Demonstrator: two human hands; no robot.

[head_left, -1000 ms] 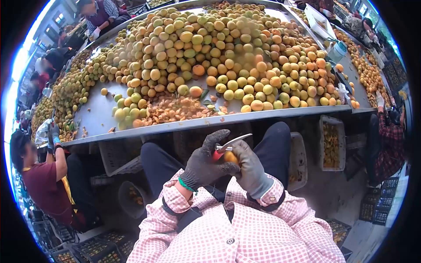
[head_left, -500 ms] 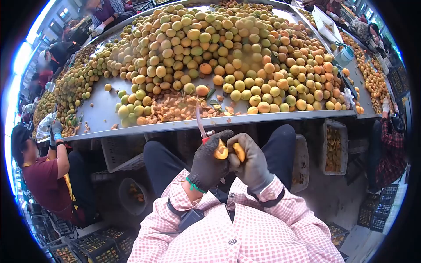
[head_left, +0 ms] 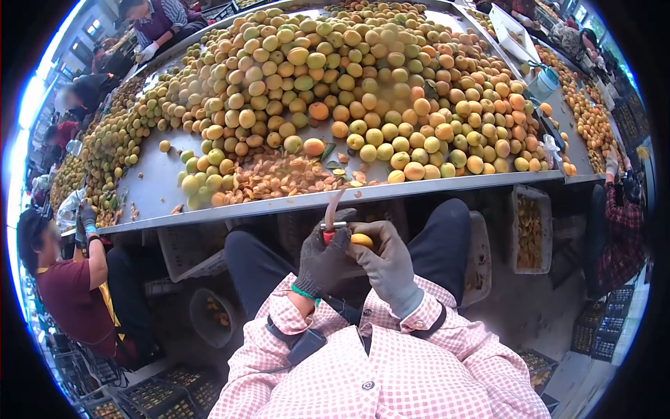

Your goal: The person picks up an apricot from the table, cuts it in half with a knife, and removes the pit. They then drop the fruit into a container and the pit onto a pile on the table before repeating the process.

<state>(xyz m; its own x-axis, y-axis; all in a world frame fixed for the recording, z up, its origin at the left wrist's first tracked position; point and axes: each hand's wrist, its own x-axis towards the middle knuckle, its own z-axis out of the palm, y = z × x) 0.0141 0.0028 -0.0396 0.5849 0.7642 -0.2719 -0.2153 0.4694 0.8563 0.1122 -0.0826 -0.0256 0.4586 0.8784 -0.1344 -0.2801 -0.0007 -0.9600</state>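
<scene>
My left hand (head_left: 323,260), in a dark glove, is closed round the red handle of a knife (head_left: 332,209). The curved blade points up toward the table edge. My right hand (head_left: 391,269), in a grey glove, pinches a piece of orange-yellow apricot (head_left: 361,240) at its fingertips. Both hands are close together above my lap, and the left fingers partly hide the fruit. Ahead, a heap of brownish apricot pits (head_left: 283,178) lies near the table edge, beside a large mound of whole apricots (head_left: 391,91).
The metal table (head_left: 164,202) has a raised front rim. Below it stand a crate of apricot pieces (head_left: 532,237), another pale crate (head_left: 478,258) and a white bucket (head_left: 211,328). A person in a maroon shirt (head_left: 73,293) works at left; others sit around the tables.
Two apricot pieces showed between my hands earlier; now one shows at the right fingertips. My left hand has turned, exposing the knife's red handle. The view has shifted slightly.
</scene>
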